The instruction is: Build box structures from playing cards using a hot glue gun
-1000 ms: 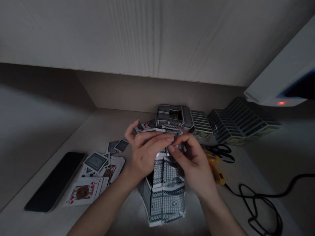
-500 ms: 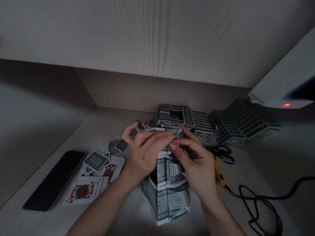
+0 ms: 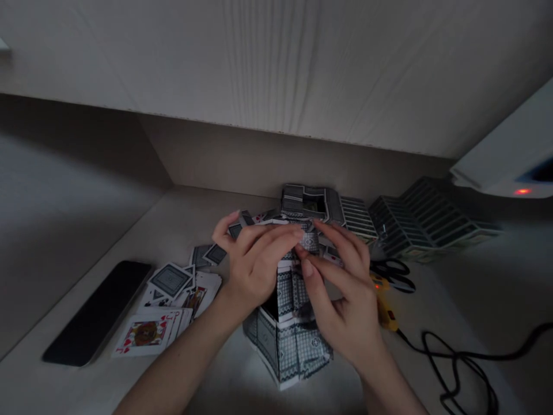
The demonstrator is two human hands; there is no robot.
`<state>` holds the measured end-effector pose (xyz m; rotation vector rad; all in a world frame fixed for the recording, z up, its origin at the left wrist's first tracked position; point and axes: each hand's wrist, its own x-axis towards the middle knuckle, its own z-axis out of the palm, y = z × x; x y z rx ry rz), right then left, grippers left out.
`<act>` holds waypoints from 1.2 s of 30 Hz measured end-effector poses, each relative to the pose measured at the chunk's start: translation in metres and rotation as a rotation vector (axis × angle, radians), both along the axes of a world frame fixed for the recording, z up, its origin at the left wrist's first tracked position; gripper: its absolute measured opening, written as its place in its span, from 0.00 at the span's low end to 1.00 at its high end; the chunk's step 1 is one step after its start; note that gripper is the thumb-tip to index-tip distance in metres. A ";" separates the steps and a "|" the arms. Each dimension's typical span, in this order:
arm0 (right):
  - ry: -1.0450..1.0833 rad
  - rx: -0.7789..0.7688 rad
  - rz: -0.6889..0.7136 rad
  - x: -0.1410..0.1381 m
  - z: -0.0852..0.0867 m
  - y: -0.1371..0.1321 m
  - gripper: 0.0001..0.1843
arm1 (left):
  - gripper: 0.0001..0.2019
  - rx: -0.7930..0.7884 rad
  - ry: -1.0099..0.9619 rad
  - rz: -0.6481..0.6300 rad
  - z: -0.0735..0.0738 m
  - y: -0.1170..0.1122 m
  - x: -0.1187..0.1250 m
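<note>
A long model made of folded playing cards (image 3: pixel 287 334), with patterned grey-white backs outward, stands in the middle of the desk. My left hand (image 3: pixel 254 262) reaches over its left side, fingers bent across the top and pressed to the cards. On the right side, my right hand (image 3: pixel 345 282) has its thumb and fingertips at the same upper part, close to the left fingertips. What lies under the fingertips is hidden. Behind the hands sits a boxy card piece (image 3: pixel 302 200) with a square opening.
At left lie a black phone (image 3: pixel 99 311) and loose playing cards (image 3: pixel 147 333). Stepped card blocks (image 3: pixel 423 222) stand at back right. Near my right hand are dark-handled scissors (image 3: pixel 393 271) and a yellow tool (image 3: pixel 384 305) with a black cord (image 3: pixel 449 357). A shelf board (image 3: pixel 259 86) hangs above.
My right hand's thumb and index finger have shifted slightly and spread a little at the card model. My left hand stays nearly in place. The view has turned slightly.
</note>
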<state>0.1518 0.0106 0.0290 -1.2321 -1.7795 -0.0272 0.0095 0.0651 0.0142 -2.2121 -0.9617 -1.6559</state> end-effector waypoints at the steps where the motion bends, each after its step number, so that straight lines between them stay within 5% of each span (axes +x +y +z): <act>1: 0.003 -0.006 0.007 0.000 0.000 0.000 0.11 | 0.11 -0.004 0.003 0.002 0.000 0.000 0.000; 36: -0.201 0.066 0.069 -0.014 0.003 -0.015 0.17 | 0.14 -0.109 -0.025 -0.083 0.010 -0.010 -0.002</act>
